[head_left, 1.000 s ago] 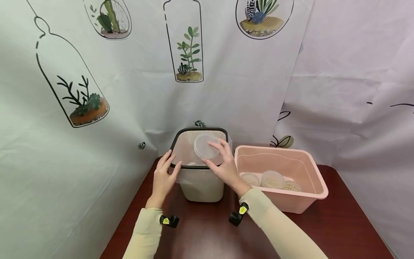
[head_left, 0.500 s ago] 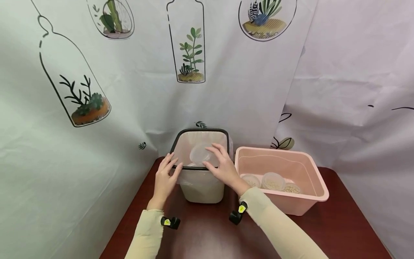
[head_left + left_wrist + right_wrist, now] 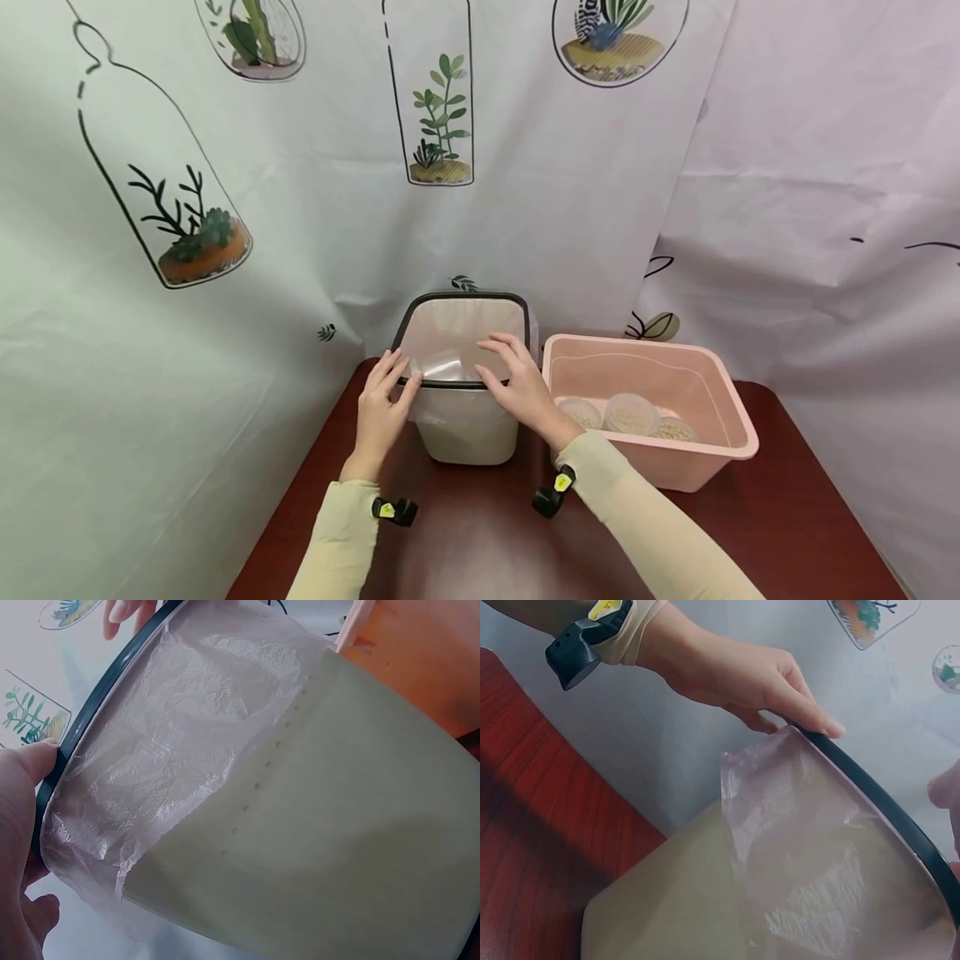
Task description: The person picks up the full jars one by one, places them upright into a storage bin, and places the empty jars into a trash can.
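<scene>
A pale bin [image 3: 468,433] with a black rim and a thin plastic liner [image 3: 217,697] stands on the table. At its front left corner, my left hand [image 3: 380,417] touches the black rim, with thumb and fingers fairly straight. Over the opening, on the right side, hovers my right hand [image 3: 517,387], its fingers apart and nothing between them. Inside the bin lies clear, shiny plastic [image 3: 441,367], its shape partly hidden by the front rim. The left wrist view shows the left thumb [image 3: 41,757] on the rim.
A pink plastic tub [image 3: 652,458] stands right of the bin. In it sit several clear round containers [image 3: 632,414] holding small pale grains or beans. Patterned cloth [image 3: 315,208] hangs close behind the bin. The dark red table [image 3: 480,542] extends toward me.
The clear round plastic piece that my right hand held has dropped into the bin. My right fingers have let go and stay over the opening. My left hand has hardly moved.
</scene>
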The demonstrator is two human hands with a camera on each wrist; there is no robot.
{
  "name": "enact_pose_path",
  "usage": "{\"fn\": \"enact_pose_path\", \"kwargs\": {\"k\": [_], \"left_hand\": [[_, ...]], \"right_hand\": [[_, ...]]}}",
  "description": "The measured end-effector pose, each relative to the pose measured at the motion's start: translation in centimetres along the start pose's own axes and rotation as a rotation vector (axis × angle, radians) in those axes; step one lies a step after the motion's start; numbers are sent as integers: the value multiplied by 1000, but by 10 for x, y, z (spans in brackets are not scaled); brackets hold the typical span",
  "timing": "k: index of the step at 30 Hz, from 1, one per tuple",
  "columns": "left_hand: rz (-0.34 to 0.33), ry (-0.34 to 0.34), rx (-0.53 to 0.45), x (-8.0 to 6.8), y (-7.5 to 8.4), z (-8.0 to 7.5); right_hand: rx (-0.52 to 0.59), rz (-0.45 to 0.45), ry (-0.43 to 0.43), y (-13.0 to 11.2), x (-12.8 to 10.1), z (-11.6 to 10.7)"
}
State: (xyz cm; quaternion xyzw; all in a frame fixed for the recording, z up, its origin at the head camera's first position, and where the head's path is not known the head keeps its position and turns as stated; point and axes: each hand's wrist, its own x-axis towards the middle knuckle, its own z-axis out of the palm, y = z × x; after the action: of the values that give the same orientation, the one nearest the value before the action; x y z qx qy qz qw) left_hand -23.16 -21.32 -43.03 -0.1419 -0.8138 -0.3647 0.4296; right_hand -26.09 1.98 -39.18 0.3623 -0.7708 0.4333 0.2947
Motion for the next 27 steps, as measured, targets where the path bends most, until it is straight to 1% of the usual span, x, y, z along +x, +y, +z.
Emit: {"fn": "enact_pose_path", "kwargs": {"k": [3, 7, 12, 16, 21, 27], "left_hand": [[1, 7, -1, 1, 1, 0], [-3, 5, 14, 0, 3, 0], [-20, -11, 34, -1, 6, -2], [-14, -17, 43, -1, 8, -3], [27, -20, 79, -2, 16, -6], [126, -52, 101, -4, 34, -10]], "right_hand": [[13, -36, 30, 0, 0, -2], [22, -108, 83, 1, -2, -4], [1, -188, 137, 2, -8, -6], [-13, -207, 142, 0, -11, -9], [-37, -192, 112, -2, -20, -15], [-90, -222, 106, -3, -35, -25]]}}
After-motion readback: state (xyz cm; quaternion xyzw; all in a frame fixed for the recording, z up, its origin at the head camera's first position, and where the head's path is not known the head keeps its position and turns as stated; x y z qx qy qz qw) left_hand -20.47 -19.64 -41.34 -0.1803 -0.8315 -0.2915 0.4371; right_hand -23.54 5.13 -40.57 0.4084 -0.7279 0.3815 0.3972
